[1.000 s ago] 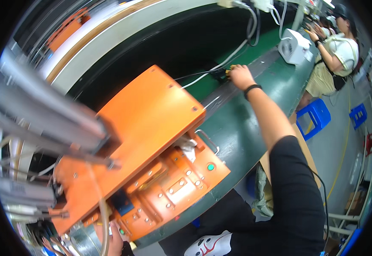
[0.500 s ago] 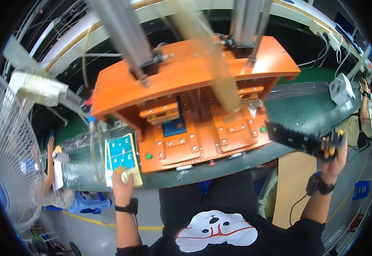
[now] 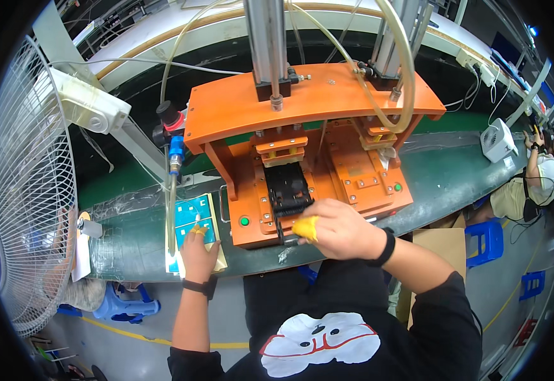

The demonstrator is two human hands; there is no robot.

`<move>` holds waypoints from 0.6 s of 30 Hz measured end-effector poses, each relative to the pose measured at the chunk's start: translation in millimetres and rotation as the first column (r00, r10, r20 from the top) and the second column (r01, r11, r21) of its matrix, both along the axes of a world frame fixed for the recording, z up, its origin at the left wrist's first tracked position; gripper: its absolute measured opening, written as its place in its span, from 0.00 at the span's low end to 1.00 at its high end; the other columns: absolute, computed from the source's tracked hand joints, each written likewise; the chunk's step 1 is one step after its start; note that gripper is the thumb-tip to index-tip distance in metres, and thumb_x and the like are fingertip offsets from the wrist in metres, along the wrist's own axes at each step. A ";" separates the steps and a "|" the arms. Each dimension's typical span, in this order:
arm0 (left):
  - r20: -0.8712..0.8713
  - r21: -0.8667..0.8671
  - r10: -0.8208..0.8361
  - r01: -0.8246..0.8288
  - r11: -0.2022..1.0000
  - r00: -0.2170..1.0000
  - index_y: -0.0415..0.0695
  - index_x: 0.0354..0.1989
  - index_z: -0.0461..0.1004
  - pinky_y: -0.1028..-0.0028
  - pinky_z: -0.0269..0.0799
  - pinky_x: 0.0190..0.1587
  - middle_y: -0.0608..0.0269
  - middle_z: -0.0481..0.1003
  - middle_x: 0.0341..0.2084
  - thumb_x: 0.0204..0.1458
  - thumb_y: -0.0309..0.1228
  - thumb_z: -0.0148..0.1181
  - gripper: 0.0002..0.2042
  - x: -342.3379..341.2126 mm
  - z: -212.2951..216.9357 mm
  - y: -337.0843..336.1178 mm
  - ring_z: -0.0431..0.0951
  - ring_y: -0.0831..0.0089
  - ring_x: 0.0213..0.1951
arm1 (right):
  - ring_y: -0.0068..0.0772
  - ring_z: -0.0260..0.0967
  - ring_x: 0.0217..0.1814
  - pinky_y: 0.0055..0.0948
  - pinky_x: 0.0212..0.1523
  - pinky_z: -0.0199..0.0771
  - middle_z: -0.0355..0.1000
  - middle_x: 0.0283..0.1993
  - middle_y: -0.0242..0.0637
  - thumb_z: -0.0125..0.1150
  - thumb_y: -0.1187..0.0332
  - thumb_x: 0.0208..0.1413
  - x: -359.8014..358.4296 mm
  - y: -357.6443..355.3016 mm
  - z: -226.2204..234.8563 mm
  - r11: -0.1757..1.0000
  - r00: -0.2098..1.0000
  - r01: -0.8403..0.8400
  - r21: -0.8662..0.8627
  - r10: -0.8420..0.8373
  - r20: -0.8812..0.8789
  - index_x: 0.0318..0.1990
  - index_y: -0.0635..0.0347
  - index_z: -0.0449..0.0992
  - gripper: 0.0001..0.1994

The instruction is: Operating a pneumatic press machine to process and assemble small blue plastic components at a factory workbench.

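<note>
head view, right hand (image 3: 340,230) on black part (image 3: 288,193) in orange fixture (image 3: 359,184), left hand (image 3: 199,253) on blue tray (image 3: 194,216)

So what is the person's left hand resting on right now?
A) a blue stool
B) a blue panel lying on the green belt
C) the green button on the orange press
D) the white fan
B: the left hand lies on the blue panel on the green belt, left of the orange press.

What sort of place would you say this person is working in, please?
Most likely a factory assembly line. An orange press fixture with air hoses stands on a long green conveyor belt, the right hand places a black part in it, and another worker sits farther along.
</note>
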State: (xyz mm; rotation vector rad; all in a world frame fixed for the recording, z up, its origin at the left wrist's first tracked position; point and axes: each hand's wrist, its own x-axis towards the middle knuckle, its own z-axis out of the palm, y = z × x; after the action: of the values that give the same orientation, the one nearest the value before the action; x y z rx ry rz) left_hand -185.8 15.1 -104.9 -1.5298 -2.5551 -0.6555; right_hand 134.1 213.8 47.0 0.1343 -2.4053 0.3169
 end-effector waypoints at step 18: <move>0.121 0.103 0.036 -0.049 0.993 0.992 0.39 0.43 0.77 0.54 0.69 0.49 0.50 0.75 0.41 0.43 0.33 0.75 0.19 1.6 11.4 1.5 0.75 0.50 0.47 | 0.64 0.68 0.61 0.54 0.67 0.65 0.74 0.49 0.56 0.64 0.68 0.48 -39.5 4.2 8.7 0.943 0.887 0.330 -0.031 -0.299 0.351 0.49 0.71 0.72 0.21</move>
State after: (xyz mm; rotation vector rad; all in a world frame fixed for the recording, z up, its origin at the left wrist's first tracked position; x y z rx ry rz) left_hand -184.2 16.6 -93.4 -1.4404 -2.5826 -0.8871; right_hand 94.6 218.0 55.7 -0.3830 -2.6952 0.3162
